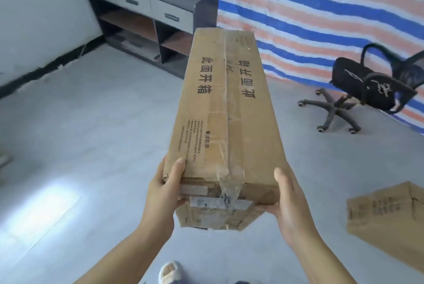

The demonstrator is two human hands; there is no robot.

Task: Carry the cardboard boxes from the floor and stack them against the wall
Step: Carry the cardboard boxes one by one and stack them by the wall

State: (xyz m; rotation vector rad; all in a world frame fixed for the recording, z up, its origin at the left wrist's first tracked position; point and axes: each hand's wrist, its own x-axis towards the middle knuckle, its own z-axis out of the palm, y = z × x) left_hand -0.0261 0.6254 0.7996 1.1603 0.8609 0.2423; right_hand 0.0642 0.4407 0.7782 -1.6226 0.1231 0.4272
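Note:
A long brown cardboard box [226, 109] with black printed characters and clear tape along its top is held up in front of me, its far end pointing away. My left hand [164, 188] grips the near left corner, thumb on top. At the near right corner, my right hand [290, 201] holds the box from the side and below. A second cardboard box [387, 217] lies on the floor at the lower right, partly cut off by the frame edge.
A dark shelf unit with grey drawers [149, 8] stands at the back left by a white wall [39, 15]. A striped tarpaulin [321, 8] covers the back. A black office chair [367, 91] stands at the right. My slipper [169, 272] shows below, on the grey floor [91, 134].

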